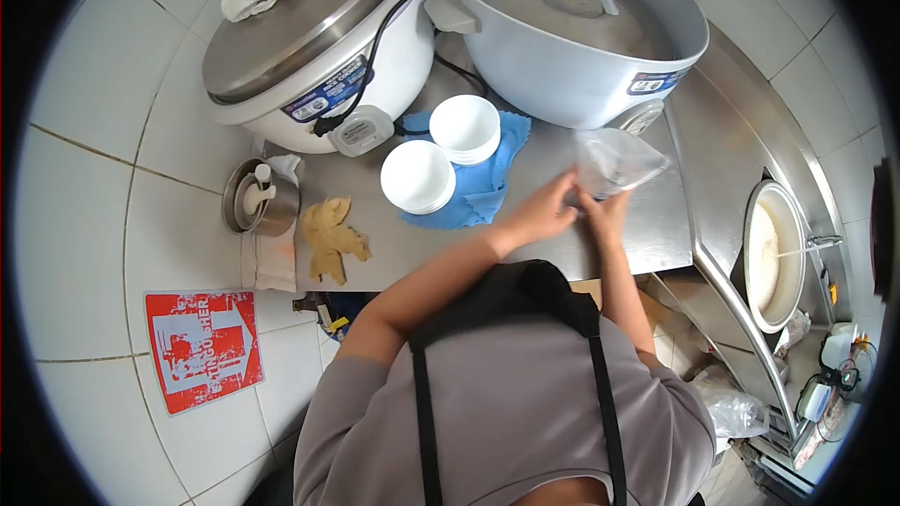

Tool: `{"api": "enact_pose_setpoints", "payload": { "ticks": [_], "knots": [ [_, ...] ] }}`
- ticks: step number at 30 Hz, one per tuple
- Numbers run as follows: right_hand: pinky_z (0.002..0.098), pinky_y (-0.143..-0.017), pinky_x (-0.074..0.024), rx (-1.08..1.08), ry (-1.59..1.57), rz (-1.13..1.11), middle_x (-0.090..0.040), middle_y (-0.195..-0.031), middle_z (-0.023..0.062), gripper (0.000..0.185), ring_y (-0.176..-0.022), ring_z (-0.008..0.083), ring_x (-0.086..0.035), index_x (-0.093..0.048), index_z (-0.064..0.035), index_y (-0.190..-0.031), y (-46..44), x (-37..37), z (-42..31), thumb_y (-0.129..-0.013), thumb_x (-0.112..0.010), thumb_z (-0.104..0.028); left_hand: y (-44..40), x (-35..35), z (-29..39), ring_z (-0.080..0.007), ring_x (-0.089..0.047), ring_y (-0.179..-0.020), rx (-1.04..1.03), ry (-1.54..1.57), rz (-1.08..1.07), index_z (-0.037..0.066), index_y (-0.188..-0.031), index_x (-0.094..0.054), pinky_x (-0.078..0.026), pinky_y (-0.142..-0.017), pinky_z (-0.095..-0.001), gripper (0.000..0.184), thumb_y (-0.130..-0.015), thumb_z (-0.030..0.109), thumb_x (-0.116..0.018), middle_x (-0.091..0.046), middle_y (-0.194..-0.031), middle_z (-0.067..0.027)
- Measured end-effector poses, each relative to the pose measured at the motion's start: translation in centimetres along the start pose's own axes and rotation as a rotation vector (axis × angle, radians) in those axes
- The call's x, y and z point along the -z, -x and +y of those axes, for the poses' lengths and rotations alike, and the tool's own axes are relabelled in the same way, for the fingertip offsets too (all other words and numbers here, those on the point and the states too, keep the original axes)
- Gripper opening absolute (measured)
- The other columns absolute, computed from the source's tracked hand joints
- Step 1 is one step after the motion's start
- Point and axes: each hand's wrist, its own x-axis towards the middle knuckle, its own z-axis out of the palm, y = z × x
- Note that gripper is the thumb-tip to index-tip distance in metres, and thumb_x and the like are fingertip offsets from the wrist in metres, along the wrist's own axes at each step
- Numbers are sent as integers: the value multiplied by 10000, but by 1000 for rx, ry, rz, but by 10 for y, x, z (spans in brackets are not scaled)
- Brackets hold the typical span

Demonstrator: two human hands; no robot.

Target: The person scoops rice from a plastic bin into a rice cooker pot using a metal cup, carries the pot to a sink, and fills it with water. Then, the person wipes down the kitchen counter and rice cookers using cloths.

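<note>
A clear plastic bag (617,161) is held above the right part of the steel counter, in front of the large light-blue cooker. My right hand (607,214) grips the near edge of the bag. Close beside it, my left hand (546,210) has its fingers bent against the bag's left edge. Some fingertips are partly hidden and the bag is slightly blurred. To the left of my hands, two stacks of white bowls, a near stack (417,176) and a far stack (465,127), stand on a blue cloth (487,189).
A white rice cooker (323,98) with a steel lid stands back left, a light-blue cooker (572,47) back right. A yellow cloth (330,236) and a steel pot (277,211) with white-handled utensils lie left. A round white container (797,258) sits in the right counter.
</note>
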Motion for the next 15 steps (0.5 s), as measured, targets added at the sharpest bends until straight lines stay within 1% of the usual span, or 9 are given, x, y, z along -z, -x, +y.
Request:
{"api": "enact_pose_setpoints", "payload": {
  "ticks": [1, 4, 7, 8, 9, 10, 12, 14, 15],
  "knots": [
    [362, -928, -347, -78, -91, 31, -415, -1177, 198, 816, -1074, 296, -448, -268, 63, -1233, -1, 10, 4, -605, -747, -141, 2, 2, 6, -311, -371, -1213, -44, -87, -17, 26, -1335, -264, -329, -988, -390, 615, -784, 85, -531, -351, -1318, -190],
    [367, -961, -310, -33, 83, 162, -378, -1223, 220, 868, -1132, 310, -400, -247, 67, -1252, -9, 40, 16, -600, -768, -172, 13, 8, 40, -340, -365, -1202, -133, -277, -33, 30, -1257, -411, -303, -996, -411, 513, -774, 117, -560, -372, -1298, -197],
    [369, -969, -302, -122, 118, 194, -343, -1271, 232, 900, -1154, 337, -382, -246, 66, -1263, -18, 62, 36, -601, -788, -216, 44, 56, 69, -334, -366, -1201, -133, -584, 248, 30, -1222, -450, -301, -992, -417, 476, -764, 101, -557, -378, -1294, -186],
    [386, -961, -311, -156, 70, 174, -347, -1272, 239, 936, -1148, 346, -390, -244, 55, -1276, -22, 69, 33, -586, -802, -241, 58, 75, 85, -344, -380, -1181, -4, -669, 443, 14, -1187, -475, -309, -978, -423, 446, -755, 94, -555, -401, -1263, -194],
    [393, -951, -319, -70, 212, 127, -362, -1254, 238, 944, -1135, 347, -400, -239, 50, -1283, -22, 81, 29, -584, -804, -236, 73, 99, 69, -350, -397, -1157, -34, -844, 623, -2, -1191, -455, -326, -953, -435, 466, -750, 105, -561, -421, -1230, -199],
    [401, -942, -327, 15, 352, 84, -378, -1236, 237, 951, -1122, 347, -410, -233, 44, -1290, -21, 95, 27, -583, -806, -232, 87, 123, 72, -347, -374, -1174, 93, -1011, 684, -15, -1200, -422, -320, -944, -446, 488, -762, 141, -570, -417, -1211, -215],
    [401, -911, -351, 80, 590, 129, -421, -1181, 225, 900, -1076, 337, -443, -258, 33, -1287, -20, 113, -2, -603, -793, -202, 120, 154, 31, -308, -519, -1029, 558, -900, 753, -7, -1198, -407, -431, -828, -407, 509, -769, 208, -578, -502, -1108, -202],
    [385, -870, -385, 36, 782, 298, -477, -1106, 203, 781, -1008, 314, -490, -319, 23, -1265, -20, 117, -54, -646, -763, -152, 125, 169, 25, -266, -591, -832, 867, -270, 660, -30, -1174, -417, -479, -683, -359, 505, -773, 241, -561, -571, -965, -182],
    [370, -858, -397, 113, 654, 357, -494, -1082, 184, 692, -982, 285, -504, -352, 22, -1244, -20, 114, -68, -681, -729, -121, 126, 173, 24, -246, -627, -734, 1000, 54, 594, -42, -1161, -421, -503, -610, -334, 506, -775, 257, -553, -605, -893, -173]
  ]
}}
